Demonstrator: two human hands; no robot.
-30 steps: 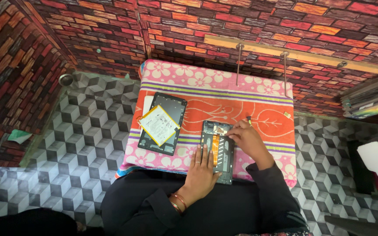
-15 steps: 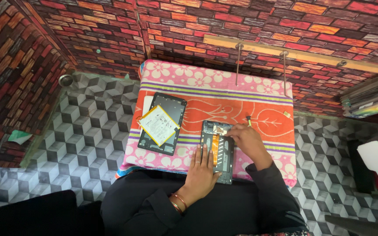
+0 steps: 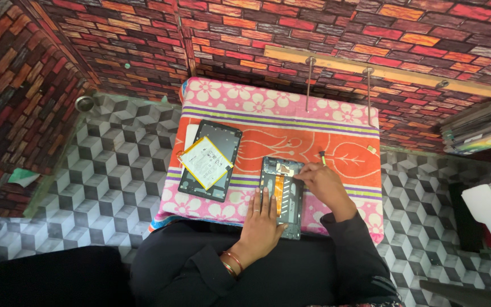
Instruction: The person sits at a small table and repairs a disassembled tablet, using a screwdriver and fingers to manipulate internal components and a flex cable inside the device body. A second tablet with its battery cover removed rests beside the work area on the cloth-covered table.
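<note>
So here's my setup: opened tablet [image 3: 282, 196] lying on the floral orange-and-pink cloth [image 3: 291, 113] right in front of me, long axis running 12 to 6, with an orange ribbon strip down the middle of its insides. My left hand [image 3: 262, 219] is flat on the lower half, fingers spread and pointing toward 12, just pinning the frame down, not gripping anything. My right hand [image 3: 325, 185] comes in from about 4 o'clock, fingertips bunched at the tablet's top right corner. They look pinched together on something tiny there, but honestly it's too small to tell whether I've got hold of anything. So the right is the hand nearer the working end, at about 1 o'clock from my left fingertips.

Small dark tool [image 3: 322, 157] sits just past my right knuckles toward 12. Off at 9 o'clock: the black back panel [image 3: 223, 185] with the yellow-edged white battery [image 3: 206, 162] resting on it, well apart from both hands.
</note>
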